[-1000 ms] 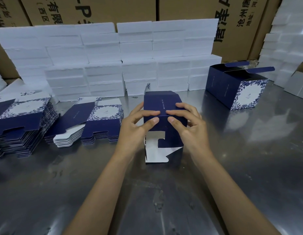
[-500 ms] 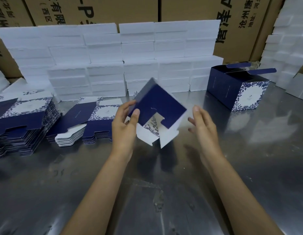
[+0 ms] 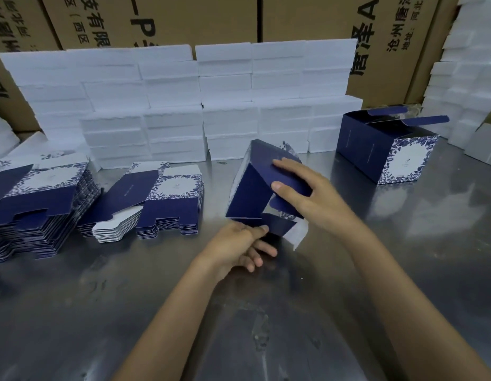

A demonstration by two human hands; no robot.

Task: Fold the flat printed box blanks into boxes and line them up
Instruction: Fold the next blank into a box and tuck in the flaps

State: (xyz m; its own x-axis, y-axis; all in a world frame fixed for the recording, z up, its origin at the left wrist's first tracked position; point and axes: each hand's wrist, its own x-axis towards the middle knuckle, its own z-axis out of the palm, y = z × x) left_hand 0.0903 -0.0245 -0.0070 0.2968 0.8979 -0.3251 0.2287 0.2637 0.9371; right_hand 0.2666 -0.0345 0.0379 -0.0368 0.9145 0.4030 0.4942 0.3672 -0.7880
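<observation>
A half-folded navy box [image 3: 250,193] with a white inner flap hangs tilted above the middle of the steel table. My right hand [image 3: 307,193] lies over its upper right side, thumb and fingers pressing a navy flap. My left hand [image 3: 239,246] grips the box's lower edge from below, thumb on top. Two stacks of flat navy and floral blanks lie at the left: a tall stack [image 3: 32,204] and a lower stack [image 3: 156,202]. One finished box [image 3: 387,152], its lid flaps open, stands at the back right.
A wall of white foam blocks [image 3: 184,105] runs along the back of the steel table [image 3: 266,325], with brown printed cartons [image 3: 184,20] behind. More white blocks [image 3: 464,92] are piled at the far right.
The box has turned and dropped lower. My left hand moved from its upper left side down under its lower edge. My right hand, which was off the box, now presses on its flap.
</observation>
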